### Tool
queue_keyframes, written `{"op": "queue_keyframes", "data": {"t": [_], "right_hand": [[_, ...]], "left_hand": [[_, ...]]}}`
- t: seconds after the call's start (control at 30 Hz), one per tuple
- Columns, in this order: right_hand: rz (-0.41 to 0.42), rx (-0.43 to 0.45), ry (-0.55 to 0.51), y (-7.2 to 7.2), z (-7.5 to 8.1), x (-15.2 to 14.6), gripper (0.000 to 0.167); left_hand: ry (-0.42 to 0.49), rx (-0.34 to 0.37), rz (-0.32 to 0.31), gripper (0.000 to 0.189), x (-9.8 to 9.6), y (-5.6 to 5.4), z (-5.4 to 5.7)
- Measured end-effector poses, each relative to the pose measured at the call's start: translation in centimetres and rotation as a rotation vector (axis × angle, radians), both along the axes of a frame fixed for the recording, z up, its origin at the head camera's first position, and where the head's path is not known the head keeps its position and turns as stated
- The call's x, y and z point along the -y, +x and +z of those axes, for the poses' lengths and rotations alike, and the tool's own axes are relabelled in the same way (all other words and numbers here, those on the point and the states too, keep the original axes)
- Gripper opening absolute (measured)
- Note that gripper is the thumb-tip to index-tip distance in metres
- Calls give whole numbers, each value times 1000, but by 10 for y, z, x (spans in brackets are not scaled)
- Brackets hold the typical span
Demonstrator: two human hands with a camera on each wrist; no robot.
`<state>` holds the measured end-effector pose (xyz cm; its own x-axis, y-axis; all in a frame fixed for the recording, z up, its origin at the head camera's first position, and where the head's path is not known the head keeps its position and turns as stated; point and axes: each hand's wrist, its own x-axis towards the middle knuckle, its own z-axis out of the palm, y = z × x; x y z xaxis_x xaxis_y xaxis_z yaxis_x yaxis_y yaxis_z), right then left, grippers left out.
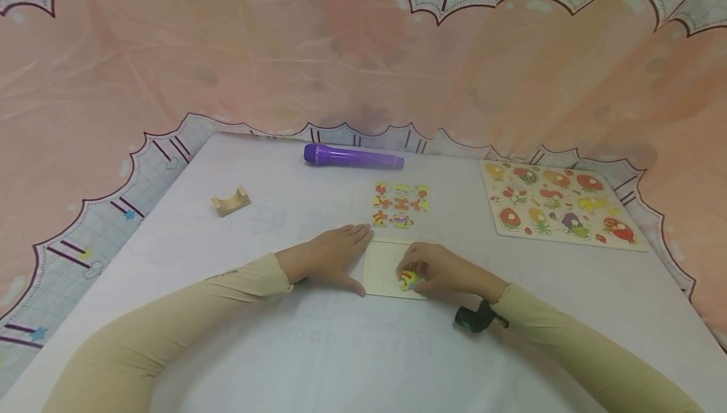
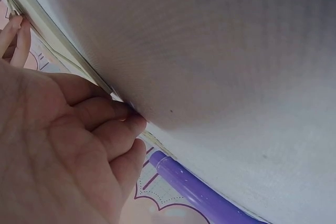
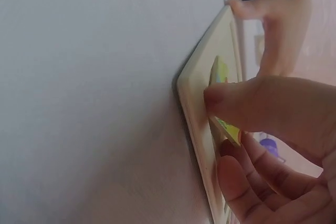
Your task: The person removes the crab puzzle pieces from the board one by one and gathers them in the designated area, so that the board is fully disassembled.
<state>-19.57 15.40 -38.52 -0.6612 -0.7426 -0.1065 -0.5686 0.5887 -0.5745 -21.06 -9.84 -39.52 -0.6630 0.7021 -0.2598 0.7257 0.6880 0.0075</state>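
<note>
A small cream wooden puzzle tray (image 1: 379, 269) lies flat on the table in front of the person. My right hand (image 1: 442, 269) pinches a yellow, red and blue puzzle piece (image 1: 406, 280) over the tray's right part. In the right wrist view this piece (image 3: 221, 69) is tilted between thumb and fingers, close to the tray surface. At the tray's left side, my left hand (image 1: 329, 256) lies with fingers extended and thumb spread along the edge. Just beyond the tray, several colourful puzzle pieces (image 1: 401, 203) are laid out in rows.
A purple toy microphone (image 1: 354, 158) lies at the back of the white table (image 1: 272, 350). A wooden cradle-shaped block (image 1: 231, 201) stands at the left. At the right lies a fruit puzzle board (image 1: 556, 236). A patterned cloth (image 1: 255, 53) hangs behind.
</note>
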Motion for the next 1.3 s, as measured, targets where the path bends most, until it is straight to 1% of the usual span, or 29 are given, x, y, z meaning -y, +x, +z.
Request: {"op": "queue_keyframes", "data": {"t": [0.07, 0.23, 0.3, 0.5, 0.67, 0.87, 0.97, 1.1, 1.3], "right_hand": [[-9, -19, 2, -1, -1, -1, 31], [-89, -55, -15, -5, -5, -4, 38], [-132, -55, -32, -8, -5, -7, 38], [-209, -50, -130, -24, -9, -19, 36], [-281, -44, -152, -39, -9, -29, 36], [-353, -29, -132, -59, -13, -40, 38], [-376, -18, -117, -68, -15, -44, 40], [-404, 5, -107, -76, -17, -46, 42], [-445, 27, -67, -83, -19, -46, 43]], "left_hand": [[8, 2, -2, 113, 0, 0, 0], [5, 6, -4, 113, 1, -1, 0], [3, 5, -4, 113, 1, -1, 0], [11, 0, -15, 112, 1, -1, 1], [14, 5, -13, 112, 1, -1, 2], [5, -2, -11, 113, 1, -1, 0], [1, -1, -9, 114, 1, -1, -2], [6, 4, -6, 114, 1, -2, -3], [12, -5, -16, 113, 1, -1, -2]]}}
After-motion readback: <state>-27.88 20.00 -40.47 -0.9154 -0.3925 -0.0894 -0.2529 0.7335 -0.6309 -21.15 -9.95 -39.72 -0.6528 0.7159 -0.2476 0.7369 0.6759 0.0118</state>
